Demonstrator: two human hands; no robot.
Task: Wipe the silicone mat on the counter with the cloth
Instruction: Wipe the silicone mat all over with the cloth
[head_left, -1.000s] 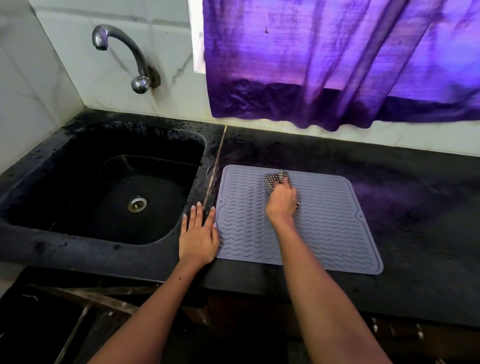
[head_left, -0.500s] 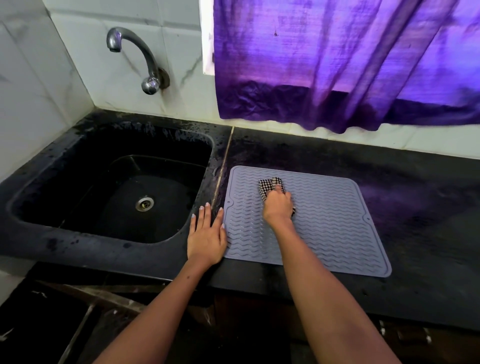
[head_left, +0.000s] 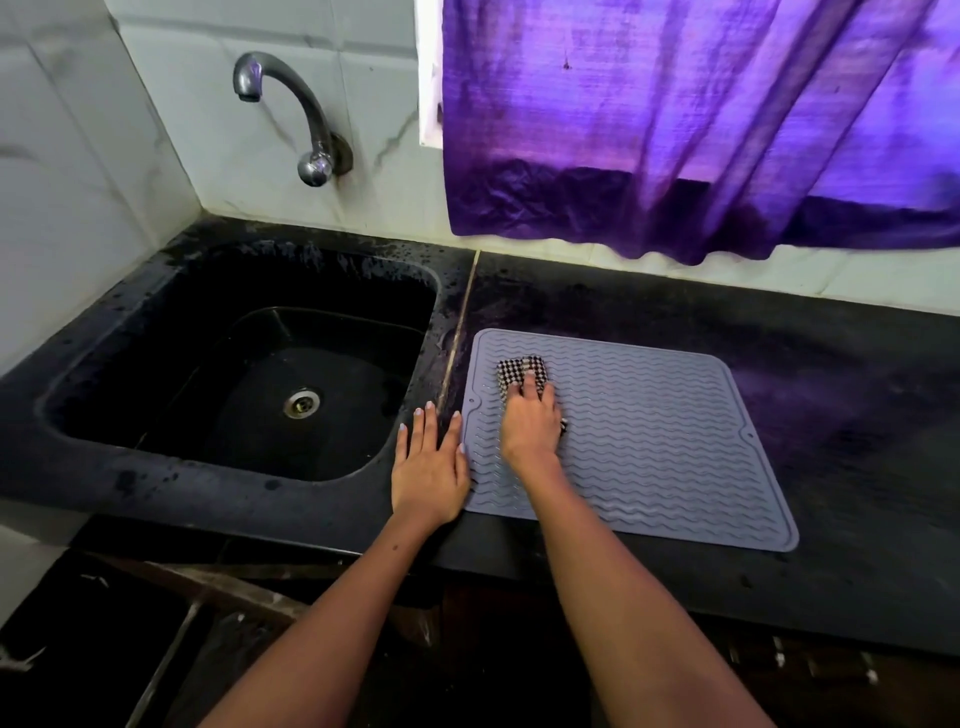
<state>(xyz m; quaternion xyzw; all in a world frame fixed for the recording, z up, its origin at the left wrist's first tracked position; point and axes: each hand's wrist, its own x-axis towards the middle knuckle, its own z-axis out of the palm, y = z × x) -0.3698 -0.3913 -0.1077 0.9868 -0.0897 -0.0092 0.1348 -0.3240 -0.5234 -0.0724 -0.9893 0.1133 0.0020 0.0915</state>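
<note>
Since before, the cloth (head_left: 521, 371) has been slid toward the left side of the mat (head_left: 649, 441). It is pressed flat under the right hand (head_left: 530, 423), while the left hand (head_left: 430, 467) is laid open by the mat's edge. Wiping is under way, and the right side should probably be rubbed next.

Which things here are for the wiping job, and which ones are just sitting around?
For the job:
- silicone mat, flat on the counter
- checked cloth, pressed on the mat
- right hand, on the cloth
- left hand, flat at the mat's left edge

Just there:
- sink
- tap
- purple curtain
</note>
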